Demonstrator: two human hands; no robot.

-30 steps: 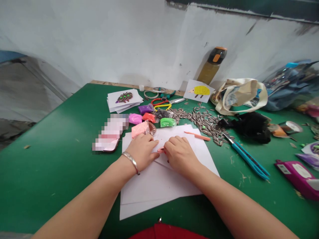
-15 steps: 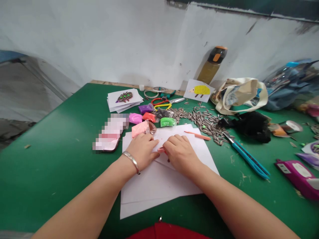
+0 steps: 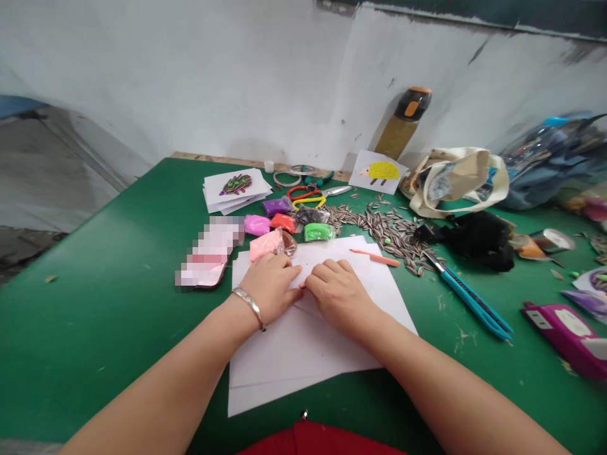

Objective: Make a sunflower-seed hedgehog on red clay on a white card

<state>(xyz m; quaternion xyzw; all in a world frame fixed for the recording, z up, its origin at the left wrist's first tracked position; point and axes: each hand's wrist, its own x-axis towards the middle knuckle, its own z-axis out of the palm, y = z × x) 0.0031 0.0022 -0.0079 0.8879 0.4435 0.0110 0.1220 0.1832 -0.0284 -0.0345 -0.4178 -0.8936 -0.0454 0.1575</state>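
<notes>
My left hand (image 3: 268, 283), with a silver bracelet at the wrist, lies on a stack of white paper (image 3: 303, 351). Its fingers are stretched out and reach the pale pink clay packet (image 3: 265, 245), with the thumb pointing towards my right hand. Close beside it, my right hand (image 3: 337, 292) is closed, its curled fingers pressed down on the paper. A tiny pink bit shows at its fingertips, but what they hold is mostly hidden. An orange-pink pencil-like tool (image 3: 375, 257) lies on the sheet's upper right.
Behind the paper are a green clay packet (image 3: 318, 232), scissors (image 3: 310, 201) and sunflower seeds (image 3: 396, 230). A blue utility knife (image 3: 469, 296) lies to the right, a phone (image 3: 211, 253) to the left. A hedgehog drawing (image 3: 378, 172) leans near a bottle (image 3: 403, 123).
My right hand has shifted slightly left and turned, covering most of the small pink piece that showed between the hands. My left hand stays almost in place.
</notes>
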